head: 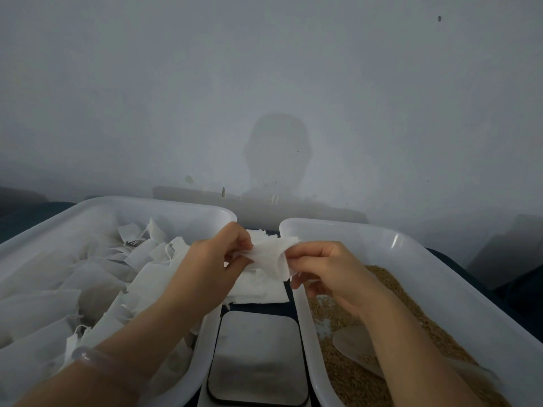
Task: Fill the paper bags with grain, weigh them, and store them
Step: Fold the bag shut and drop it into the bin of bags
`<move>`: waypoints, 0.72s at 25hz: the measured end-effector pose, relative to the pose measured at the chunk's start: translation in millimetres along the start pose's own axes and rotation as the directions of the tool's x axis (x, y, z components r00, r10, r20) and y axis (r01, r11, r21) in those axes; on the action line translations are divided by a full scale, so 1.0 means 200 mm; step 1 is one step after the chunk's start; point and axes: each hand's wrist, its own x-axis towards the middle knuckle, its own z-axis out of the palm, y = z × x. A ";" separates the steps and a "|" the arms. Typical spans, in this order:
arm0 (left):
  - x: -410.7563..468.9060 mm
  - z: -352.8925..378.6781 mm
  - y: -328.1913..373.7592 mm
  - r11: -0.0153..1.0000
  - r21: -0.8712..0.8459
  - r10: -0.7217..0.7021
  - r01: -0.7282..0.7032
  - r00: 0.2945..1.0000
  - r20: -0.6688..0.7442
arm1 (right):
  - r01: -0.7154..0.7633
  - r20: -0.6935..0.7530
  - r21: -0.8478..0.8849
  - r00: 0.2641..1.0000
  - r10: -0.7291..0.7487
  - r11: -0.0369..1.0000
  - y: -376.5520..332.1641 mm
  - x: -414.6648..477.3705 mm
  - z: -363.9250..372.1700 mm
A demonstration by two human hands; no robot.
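I pinch an empty paper bag (pixel 273 257) by its edges with my left hand (pixel 214 259) and right hand (pixel 326 268), above the stack of flat bags (pixel 258 292). The scale (pixel 258 356) sits between the left tub (pixel 147 201) of filled bags (pixel 97 283) and the right tub (pixel 367 227) of grain (pixel 346 386); my right forearm partly hides the scoop (pixel 352 345)

Head-worn camera looks forward and down, close over the scale (pixel 258 356), facing a wall (pixel 264 69).
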 end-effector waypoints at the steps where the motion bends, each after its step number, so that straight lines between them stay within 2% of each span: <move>1: 0.00 0.00 0.00 1.000 0.003 0.007 -0.007 1.000 0.004 | -0.023 0.055 -0.014 0.998 0.024 1.000 0.00 -0.01 0.00; 4: 0.00 0.01 0.01 1.000 0.026 0.004 -0.005 0.999 0.045 | -0.041 0.154 -0.080 0.987 0.053 0.996 0.00 -0.01 0.01; 8: -0.01 0.01 0.01 0.999 0.050 -0.004 -0.003 0.992 0.124 | -0.039 -0.061 0.011 0.997 0.039 0.999 0.02 0.01 0.01; 10: -0.01 0.01 0.02 0.998 0.057 0.012 -0.021 0.988 0.154 | -0.068 -0.064 -0.040 0.996 0.066 0.997 0.03 0.01 0.01; 12: -0.01 0.01 0.02 0.997 0.068 0.019 -0.028 0.992 0.121 | -0.094 -0.081 -0.047 0.993 0.090 0.994 0.03 0.00 0.01; 15: 0.00 0.00 0.00 0.998 0.067 0.007 -0.009 0.999 0.036 | -0.057 -0.188 0.034 0.980 0.062 0.998 0.02 0.01 0.00; 18: 0.00 0.00 0.01 0.997 0.082 0.013 -0.016 0.999 0.039 | -0.040 -0.141 0.023 0.989 0.043 0.999 0.01 0.01 0.01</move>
